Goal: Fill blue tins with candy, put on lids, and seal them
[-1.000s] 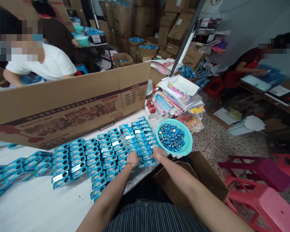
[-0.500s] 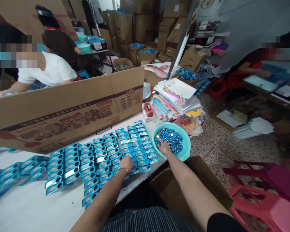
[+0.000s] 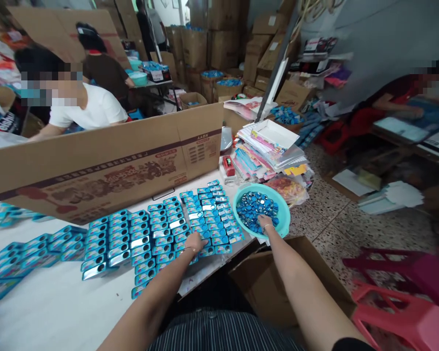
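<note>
Rows of small blue tins (image 3: 164, 233), many with a dark round hole at one end, lie overlapping on the white table. At the near edge of the right-hand rows, my left hand (image 3: 194, 242) rests on the tins with fingers curled; whatever is under the fingertips is hidden. To the right stands a turquoise basin (image 3: 286, 222) holding many small round blue and silver discs (image 3: 252, 204). My right hand (image 3: 265, 223) reaches into it, fingers bunched together and touching the discs. I cannot make out whether a disc is between them.
A long cardboard panel (image 3: 131, 170) stands behind the tins. Papers (image 3: 263, 146) and a red tape dispenser (image 3: 228, 165) lie beyond the basin. Below the table edge is an open carton (image 3: 263, 282); pink stools (image 3: 406, 302) stand at right. Co-workers sit across and at far right.
My right hand has shifted from the left part of the basin to its near middle, fingers now drawn together. My left hand stays at the tins. The view has turned slightly left.
</note>
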`<state>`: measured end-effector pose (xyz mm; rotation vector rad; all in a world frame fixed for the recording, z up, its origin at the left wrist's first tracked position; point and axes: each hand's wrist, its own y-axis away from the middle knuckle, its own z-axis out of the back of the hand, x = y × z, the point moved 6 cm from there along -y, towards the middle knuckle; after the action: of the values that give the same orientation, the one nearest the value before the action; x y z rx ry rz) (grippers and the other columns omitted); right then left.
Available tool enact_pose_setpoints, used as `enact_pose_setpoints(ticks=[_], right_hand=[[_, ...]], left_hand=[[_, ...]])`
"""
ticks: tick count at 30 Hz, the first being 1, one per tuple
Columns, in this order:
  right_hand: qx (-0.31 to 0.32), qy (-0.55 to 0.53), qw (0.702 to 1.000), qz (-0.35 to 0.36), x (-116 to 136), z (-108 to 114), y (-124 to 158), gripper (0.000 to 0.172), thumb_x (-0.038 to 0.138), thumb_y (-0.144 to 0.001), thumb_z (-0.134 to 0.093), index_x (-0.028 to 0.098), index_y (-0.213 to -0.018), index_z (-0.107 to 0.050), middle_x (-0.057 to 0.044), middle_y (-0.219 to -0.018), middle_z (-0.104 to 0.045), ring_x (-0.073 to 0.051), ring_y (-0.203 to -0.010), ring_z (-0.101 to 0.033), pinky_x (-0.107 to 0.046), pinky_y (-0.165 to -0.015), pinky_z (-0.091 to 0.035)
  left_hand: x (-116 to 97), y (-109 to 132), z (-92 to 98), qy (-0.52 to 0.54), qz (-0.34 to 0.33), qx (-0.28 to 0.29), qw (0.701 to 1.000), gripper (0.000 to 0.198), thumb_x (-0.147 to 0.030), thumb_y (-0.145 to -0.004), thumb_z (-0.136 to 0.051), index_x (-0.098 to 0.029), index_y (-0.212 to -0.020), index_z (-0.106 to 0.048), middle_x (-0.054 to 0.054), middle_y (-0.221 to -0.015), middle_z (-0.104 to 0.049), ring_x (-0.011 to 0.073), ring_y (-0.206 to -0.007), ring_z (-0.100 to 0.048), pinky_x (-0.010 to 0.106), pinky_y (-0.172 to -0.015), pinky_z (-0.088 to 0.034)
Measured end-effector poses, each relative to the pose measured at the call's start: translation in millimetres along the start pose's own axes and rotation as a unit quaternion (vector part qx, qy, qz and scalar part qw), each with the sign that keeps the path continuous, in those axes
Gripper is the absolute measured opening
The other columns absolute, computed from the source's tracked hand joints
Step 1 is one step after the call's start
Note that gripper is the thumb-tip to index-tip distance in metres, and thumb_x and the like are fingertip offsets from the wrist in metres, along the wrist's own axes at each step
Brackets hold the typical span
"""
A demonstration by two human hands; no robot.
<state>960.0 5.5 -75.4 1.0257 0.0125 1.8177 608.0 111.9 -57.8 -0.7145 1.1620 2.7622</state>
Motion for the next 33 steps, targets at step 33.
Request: enact_pose_setpoints(ticks=[33], right_hand=[[0.225, -0.380, 0.887, -0.136, -1, -96, 189, 0.021, 0.024, -0.064, -0.074, 0.019, -0.073, -0.054, -0.004, -0.069, -0.070, -0.008, -0.045, -0.045, -0.018, -0.042, -0.035]], left_hand=[[46, 61, -28.5, 0.624, 0.077, 0.221, 0.745, 0.015, -0.025, -0.090, -0.064, -0.011, -0.085, -0.062, 0.005, -0.069, -0.067, 0.0096, -0.052, -0.063, 0.017, -0.049, -0.051]])
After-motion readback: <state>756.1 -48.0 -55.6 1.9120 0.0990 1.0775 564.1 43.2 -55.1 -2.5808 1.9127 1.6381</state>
